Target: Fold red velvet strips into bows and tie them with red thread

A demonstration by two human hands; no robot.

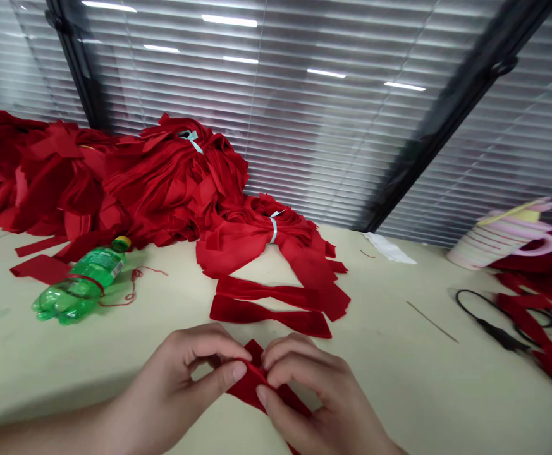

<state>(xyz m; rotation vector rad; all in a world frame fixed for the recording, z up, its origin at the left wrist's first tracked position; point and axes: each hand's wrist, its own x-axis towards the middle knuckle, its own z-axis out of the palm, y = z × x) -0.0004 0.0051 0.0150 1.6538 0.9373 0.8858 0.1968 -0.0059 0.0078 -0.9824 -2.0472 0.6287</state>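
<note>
Nearest to the camera, the left hand (pixel 181 379) and the right hand (pixel 323 398) meet over a small strip of red velvet cloth (pixel 247 392), low above the pale beige table (pixel 399 354). Both hands are closed on the strip: thumb and forefinger of each pinch it near its middle, probably so that the fold does not open. The wrists come in from below and the fingers curl inward, knuckles up. Just beyond lie two flat red velvet bows (pixel 266 303), and behind them a big heap of tied red cloth bundles (pixel 171 183). A green plastic bottle (pixel 79 287) lies on its side at the left.
</note>
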